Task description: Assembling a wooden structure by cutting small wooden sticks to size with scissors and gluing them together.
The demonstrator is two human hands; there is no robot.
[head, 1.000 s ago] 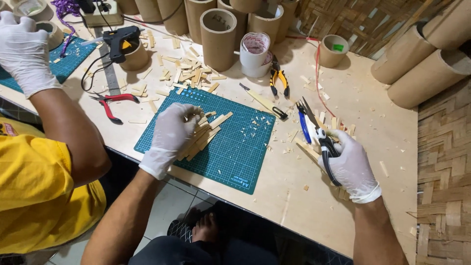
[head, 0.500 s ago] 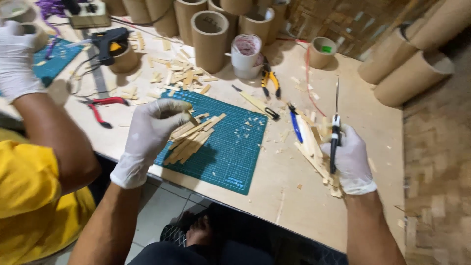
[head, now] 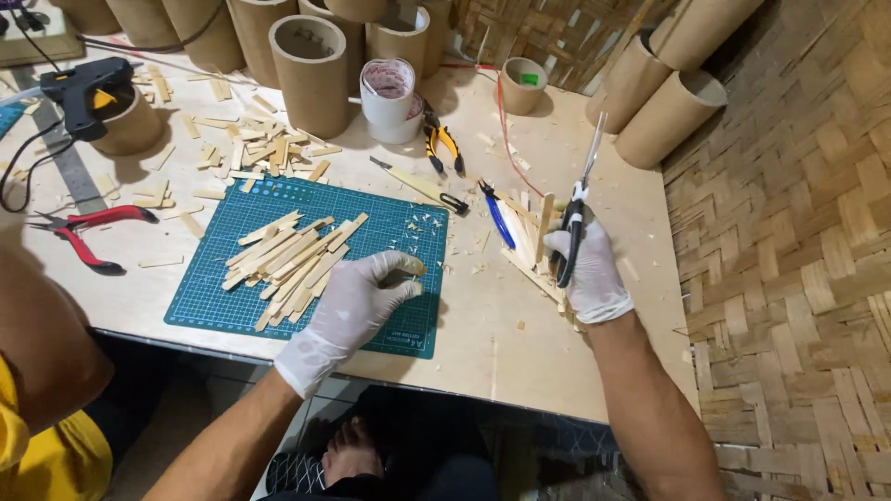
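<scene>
Down on the plywood worktop (head: 520, 343), seen from the head camera, a green cutting mat (head: 223, 297) serves as the landmark. The left hand (head: 357, 301), in a white glove, rests on the mat's right part with its fingers curled together around a small wooden piece (head: 411, 266). Just left of that hand, on the mat, lies a pile of flat wooden sticks (head: 288, 264). Well right of the mat, the gloved right hand (head: 589, 269) is clamped on the black handles of a pair of scissors (head: 580, 199), blades pointing away from the person, with a wooden stick (head: 544, 225) upright beside them. Beyond the mat stand cardboard tubes (head: 311, 70) and a roll of tape (head: 388, 97). Left of the mat lie red-handled pliers (head: 88, 232); farther back sits a black glue gun (head: 88, 93). A second person's arm (head: 42, 343) in a yellow sleeve shows left of the mat.
</scene>
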